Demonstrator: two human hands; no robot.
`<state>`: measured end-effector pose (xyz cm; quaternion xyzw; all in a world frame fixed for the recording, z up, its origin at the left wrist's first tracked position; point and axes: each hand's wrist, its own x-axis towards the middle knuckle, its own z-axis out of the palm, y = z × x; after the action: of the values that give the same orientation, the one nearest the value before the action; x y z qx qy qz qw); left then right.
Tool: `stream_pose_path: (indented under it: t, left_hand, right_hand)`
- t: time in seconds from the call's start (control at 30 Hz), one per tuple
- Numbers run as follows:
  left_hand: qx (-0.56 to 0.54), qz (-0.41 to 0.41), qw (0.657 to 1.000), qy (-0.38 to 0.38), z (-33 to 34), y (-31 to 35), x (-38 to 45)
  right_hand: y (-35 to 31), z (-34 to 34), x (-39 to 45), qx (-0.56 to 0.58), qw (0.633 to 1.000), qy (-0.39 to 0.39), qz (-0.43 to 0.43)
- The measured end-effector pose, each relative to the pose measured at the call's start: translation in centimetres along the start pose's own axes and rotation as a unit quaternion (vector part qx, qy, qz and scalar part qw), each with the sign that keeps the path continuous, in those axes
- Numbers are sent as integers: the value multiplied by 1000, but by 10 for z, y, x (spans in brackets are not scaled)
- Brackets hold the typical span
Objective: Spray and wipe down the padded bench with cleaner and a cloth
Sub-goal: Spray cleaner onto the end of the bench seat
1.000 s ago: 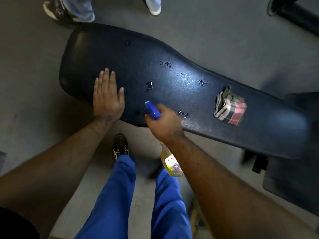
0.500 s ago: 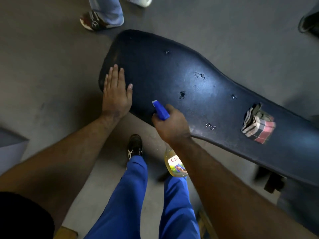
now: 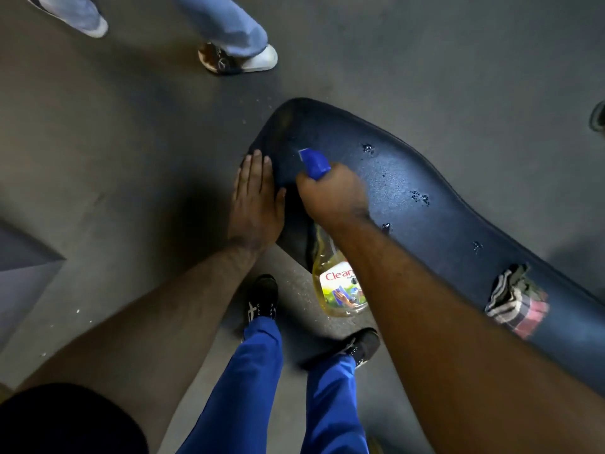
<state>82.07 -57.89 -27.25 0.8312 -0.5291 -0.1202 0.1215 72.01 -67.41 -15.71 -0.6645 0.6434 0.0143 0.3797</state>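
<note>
Yellow cleaner fills the spray bottle (image 3: pixel 340 283) gripped by the right hand (image 3: pixel 332 198); left hand (image 3: pixel 257 204) presses flat-fingered on the bench (image 3: pixel 458 217).

A dark padded bench (image 3: pixel 442 204) runs diagonally across a grey floor (image 3: pixel 131 142). A folded plaid cloth (image 3: pixel 515 301) lies on its right part, and small wet droplet patches (image 3: pixel 420 197) dot the top. A flat left hand (image 3: pixel 257 199) rests on its near-left end.

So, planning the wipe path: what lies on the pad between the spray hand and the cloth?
Head view: only wet droplet patches on the bench pad between the right hand and the cloth.
</note>
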Motion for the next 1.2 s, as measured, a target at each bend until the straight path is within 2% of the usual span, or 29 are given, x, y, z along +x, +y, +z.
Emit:
stream_pose_path:
  t: [0.17, 0.37, 0.47, 0.63, 0.77, 0.87, 1.03, 1.2]
  left_hand:
    - [0, 8, 1000, 3, -4, 2, -1]
    - [-5, 9, 1000, -11, -10, 5, -2]
    - [-30, 7, 999, -22, -12, 3, -2]
    - [-86, 1, 996, -23, -22, -3, -10]
    - [-107, -45, 993, -27, -25, -12, -34]
    - [-114, -54, 990, -56, -21, -16, -37]
    - [-96, -55, 992, -61, -19, -13, -38]
    - [-79, -65, 992, -75, -30, -7, -36]
  right_hand:
    - [20, 3, -15, 25, 1000, -3, 2]
    - [56, -21, -42, 8, 995, 59, 86]
    - [62, -23, -48, -4, 992, 63, 112]
    - [47, 0, -54, 43, 999, 0, 21]
    - [20, 22, -53, 75, 995, -62, -11]
    - [9, 35, -49, 63, 996, -52, -23]
    - [10, 40, -47, 25, 1000, -12, -2]
    - [18, 33, -62, 62, 998, -19, -16]
